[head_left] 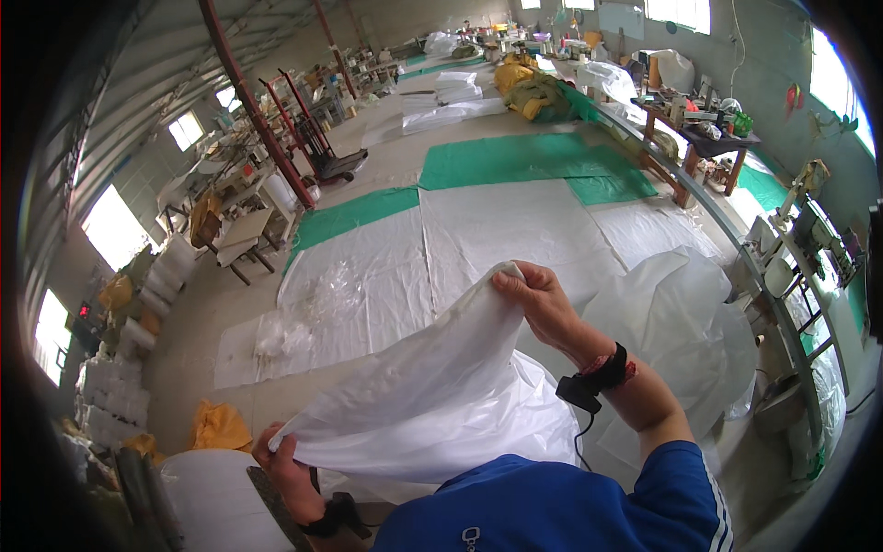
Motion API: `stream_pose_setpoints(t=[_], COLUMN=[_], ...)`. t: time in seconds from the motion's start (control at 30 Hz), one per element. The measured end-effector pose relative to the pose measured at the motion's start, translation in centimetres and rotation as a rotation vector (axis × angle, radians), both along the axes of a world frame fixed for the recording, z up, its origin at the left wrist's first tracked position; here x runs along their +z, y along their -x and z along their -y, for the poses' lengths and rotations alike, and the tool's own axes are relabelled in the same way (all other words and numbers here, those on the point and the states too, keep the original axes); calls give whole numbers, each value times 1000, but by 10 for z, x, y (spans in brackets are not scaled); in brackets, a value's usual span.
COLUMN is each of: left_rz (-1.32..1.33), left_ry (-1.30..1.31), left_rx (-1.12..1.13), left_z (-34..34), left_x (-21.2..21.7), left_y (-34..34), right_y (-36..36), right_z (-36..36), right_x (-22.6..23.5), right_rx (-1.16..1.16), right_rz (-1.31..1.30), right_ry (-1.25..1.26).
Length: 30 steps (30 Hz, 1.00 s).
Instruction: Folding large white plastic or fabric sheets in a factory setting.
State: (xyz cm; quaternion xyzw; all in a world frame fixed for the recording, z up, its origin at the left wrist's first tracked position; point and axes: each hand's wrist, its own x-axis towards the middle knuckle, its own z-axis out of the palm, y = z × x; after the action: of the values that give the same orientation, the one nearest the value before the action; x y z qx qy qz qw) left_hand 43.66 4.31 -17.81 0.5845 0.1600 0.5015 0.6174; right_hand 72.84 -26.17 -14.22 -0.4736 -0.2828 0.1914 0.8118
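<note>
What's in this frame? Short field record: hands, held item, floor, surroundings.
left hand: pinching the lower corner of a white plastic sheet
right hand: gripping the sheet's upper edge, raised
sheet state: stretched between both hands, slack and creased
wrists: black strap on each
floor: white sheets and green sheets laid flat
right side: crumpled white plastic pile
lower left: yellow bag
</note>
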Motion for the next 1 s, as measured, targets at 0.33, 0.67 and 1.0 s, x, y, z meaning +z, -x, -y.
stream_pose_setpoints(t=[0.33, 0.67, 1.0], left_rz=[-156, -114, -150], left_ry=[37, -83, -84], left_rx=[210, -187, -427], left_z=[7, -17, 58], left_x=[1, 96, 133], left_y=[-24, -175, -267], right_y=[-37, 6, 170], right_z=[-22, 29, -96], right_x=[-15, -243, -338], right_rx=[-207, 220, 716], right_rz=[202, 567, 313], right_ry=[104, 965, 556])
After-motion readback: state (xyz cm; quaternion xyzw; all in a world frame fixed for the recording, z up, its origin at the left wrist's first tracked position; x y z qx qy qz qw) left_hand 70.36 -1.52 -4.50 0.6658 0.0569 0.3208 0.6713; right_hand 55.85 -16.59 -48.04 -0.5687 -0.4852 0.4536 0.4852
